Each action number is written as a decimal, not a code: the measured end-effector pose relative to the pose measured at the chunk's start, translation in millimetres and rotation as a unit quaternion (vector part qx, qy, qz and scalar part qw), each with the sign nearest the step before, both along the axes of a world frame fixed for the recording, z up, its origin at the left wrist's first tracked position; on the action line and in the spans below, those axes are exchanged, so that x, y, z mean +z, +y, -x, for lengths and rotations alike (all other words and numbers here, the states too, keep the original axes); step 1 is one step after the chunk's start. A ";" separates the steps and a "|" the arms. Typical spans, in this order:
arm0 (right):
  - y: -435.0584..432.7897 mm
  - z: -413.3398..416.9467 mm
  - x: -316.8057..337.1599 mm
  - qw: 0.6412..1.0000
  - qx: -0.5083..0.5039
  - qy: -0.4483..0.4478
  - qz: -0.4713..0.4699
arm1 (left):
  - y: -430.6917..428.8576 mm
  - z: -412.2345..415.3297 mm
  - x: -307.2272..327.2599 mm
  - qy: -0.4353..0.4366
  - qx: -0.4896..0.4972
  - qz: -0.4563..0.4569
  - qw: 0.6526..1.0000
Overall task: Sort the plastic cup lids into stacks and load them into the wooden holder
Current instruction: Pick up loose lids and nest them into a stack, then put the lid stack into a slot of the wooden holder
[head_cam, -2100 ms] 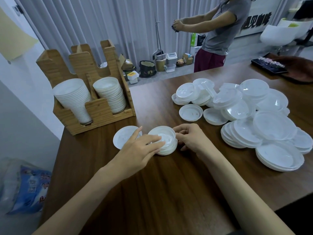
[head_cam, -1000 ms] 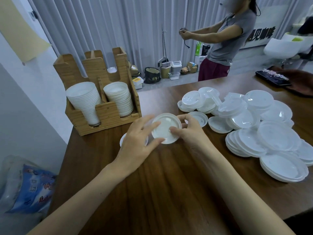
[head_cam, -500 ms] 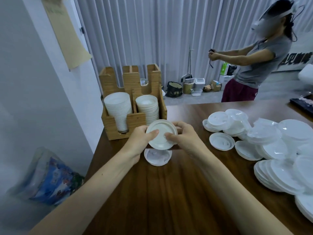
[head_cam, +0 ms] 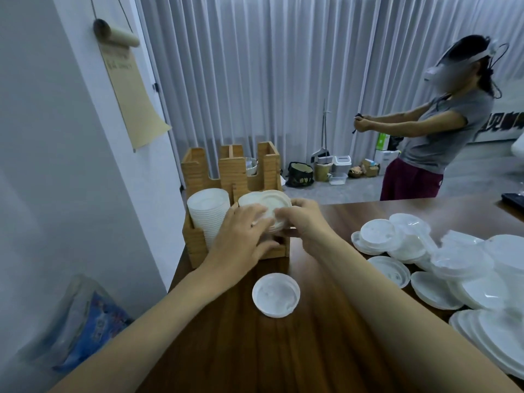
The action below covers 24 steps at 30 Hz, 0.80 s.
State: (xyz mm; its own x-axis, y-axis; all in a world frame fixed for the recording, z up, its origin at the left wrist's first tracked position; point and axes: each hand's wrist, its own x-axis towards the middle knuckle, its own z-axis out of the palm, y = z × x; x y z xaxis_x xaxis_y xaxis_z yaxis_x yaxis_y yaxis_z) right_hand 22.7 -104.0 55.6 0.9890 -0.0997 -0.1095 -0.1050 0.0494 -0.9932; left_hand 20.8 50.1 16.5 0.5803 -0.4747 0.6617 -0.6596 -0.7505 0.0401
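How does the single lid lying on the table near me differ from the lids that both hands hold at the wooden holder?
The single lid is one piece; the held lids are a small nested stack. The single lid lies flat on the table, untouched; the held lids are tilted, held between the left hand and right hand at the right front slot of the wooden holder. Both are round white plastic.

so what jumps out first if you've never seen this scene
Dead centre, the left hand and right hand hold a small stack of lids at the right front slot of the wooden holder. A loose heap of white lids sprawls over the table at the right, and a single lid lies alone below the hands.
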 end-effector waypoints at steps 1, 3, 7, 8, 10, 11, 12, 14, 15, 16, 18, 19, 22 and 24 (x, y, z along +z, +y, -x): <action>1.9 -3.7 1.2 1.000 0.001 0.005 -0.001 | -0.2 -3.3 0.7 -0.042 0.007 -0.022 0.999; 5.2 -11.7 3.6 1.000 -0.006 0.007 -0.001 | -0.7 -12.6 6.2 -0.098 0.018 -0.036 0.994; 9.3 -21.2 12.6 0.996 0.001 -0.007 -0.089 | 4.3 -35.4 21.5 -0.126 0.011 -0.058 0.990; 8.7 -23.1 14.2 0.995 0.006 -0.010 -0.104 | 5.9 -40.5 25.6 -0.120 0.017 -0.044 0.992; 6.2 -29.7 11.9 0.995 -0.010 -0.010 -0.098 | 9.1 -50.5 33.6 -0.089 0.027 -0.004 0.996; 5.6 -31.4 9.3 0.996 -0.024 -0.007 -0.082 | 10.3 -55.7 36.9 -0.072 0.034 0.008 0.997; 5.6 -31.3 6.6 0.997 -0.034 -0.008 -0.061 | 10.8 -60.9 39.5 -0.056 0.043 0.010 0.997; 5.1 -31.1 -4.0 0.999 -0.039 -0.027 -0.025 | 9.1 -69.4 40.6 -0.032 0.064 -0.002 0.997; 5.9 -28.9 -8.8 0.999 -0.032 -0.042 -0.011 | 6.6 -72.1 39.7 -0.024 0.071 -0.014 0.997; 8.2 -24.6 -11.0 0.998 -0.021 -0.057 -0.004 | 3.7 -74.2 37.6 -0.023 0.077 -0.030 0.996; 12.1 -20.1 -15.6 0.998 0.003 -0.066 -0.021 | -2.6 -77.3 32.7 -0.023 0.084 -0.060 0.994; 13.3 -21.1 -18.1 0.997 0.011 -0.065 -0.035 | -5.2 -78.9 30.5 -0.021 0.085 -0.071 0.994; 14.4 -25.6 -23.6 0.997 0.034 -0.060 -0.035 | -10.3 -83.0 25.9 -0.006 0.088 -0.096 0.992; 13.7 -28.1 -28.4 0.998 0.045 -0.048 -0.014 | -11.2 -85.9 23.5 0.005 0.089 -0.108 0.990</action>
